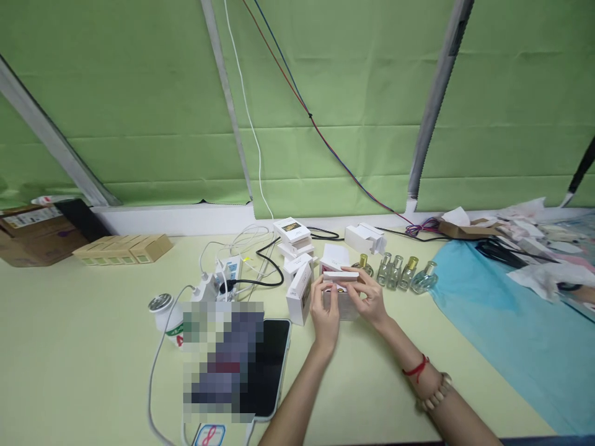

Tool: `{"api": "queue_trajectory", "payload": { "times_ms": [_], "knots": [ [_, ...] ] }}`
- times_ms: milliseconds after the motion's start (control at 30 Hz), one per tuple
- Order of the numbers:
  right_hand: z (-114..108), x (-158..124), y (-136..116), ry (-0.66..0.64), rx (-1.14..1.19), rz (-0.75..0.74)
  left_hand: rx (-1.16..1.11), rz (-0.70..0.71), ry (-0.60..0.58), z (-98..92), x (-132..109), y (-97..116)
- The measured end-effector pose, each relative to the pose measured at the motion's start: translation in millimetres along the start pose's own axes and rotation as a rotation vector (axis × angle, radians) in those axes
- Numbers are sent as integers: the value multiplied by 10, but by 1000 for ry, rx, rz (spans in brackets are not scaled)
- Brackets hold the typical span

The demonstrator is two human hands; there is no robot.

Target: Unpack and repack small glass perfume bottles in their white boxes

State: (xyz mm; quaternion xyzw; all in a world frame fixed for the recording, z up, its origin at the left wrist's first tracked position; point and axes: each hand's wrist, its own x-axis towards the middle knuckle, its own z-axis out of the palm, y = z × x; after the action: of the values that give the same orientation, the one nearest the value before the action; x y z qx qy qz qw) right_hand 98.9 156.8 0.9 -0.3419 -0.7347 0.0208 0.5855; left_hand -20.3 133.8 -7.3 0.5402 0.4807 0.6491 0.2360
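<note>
My left hand (pixel 325 305) and my right hand (pixel 367 296) grip a small white box (pixel 344 308) from its two sides near the top. The fingers of both hands meet at its raised lid flap (pixel 340 276). A bit of gold shows in the box mouth under the flap; I cannot make out what it belongs to. Just left of my left hand stands another white box (pixel 297 297). Close to the right hand is a glass bottle with a gold cap (pixel 362 266), and several small glass bottles (pixel 395 272) stand in a row beyond it.
White boxes are stacked (pixel 292 232) behind my hands, and another white carton (pixel 365 238) lies by the wall. To the left are a power strip (pixel 204 290) with cables, a white jar (pixel 167 319) and a tablet (pixel 267 365). Blue sheeting (pixel 493 322) covers the right side.
</note>
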Motion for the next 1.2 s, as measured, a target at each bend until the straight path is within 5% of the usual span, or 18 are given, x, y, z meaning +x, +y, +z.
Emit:
{"api": "queue_trajectory", "payload": {
  "times_ms": [233, 467, 833, 1200],
  "knots": [
    [-22, 43, -49, 191, 152, 122, -51, -49, -71, 9, 4, -18],
    [-65, 103, -98, 18, 141, 139, -146, -111, -109, 9, -25, -41],
    [-170, 208, -40, -299, 445, 231, -216, -188, -166, -4, 53, -53],
    [-175, 186, 21, -343, 474, 304, -241, -227, -178, -23, 54, -47]
  ]
}}
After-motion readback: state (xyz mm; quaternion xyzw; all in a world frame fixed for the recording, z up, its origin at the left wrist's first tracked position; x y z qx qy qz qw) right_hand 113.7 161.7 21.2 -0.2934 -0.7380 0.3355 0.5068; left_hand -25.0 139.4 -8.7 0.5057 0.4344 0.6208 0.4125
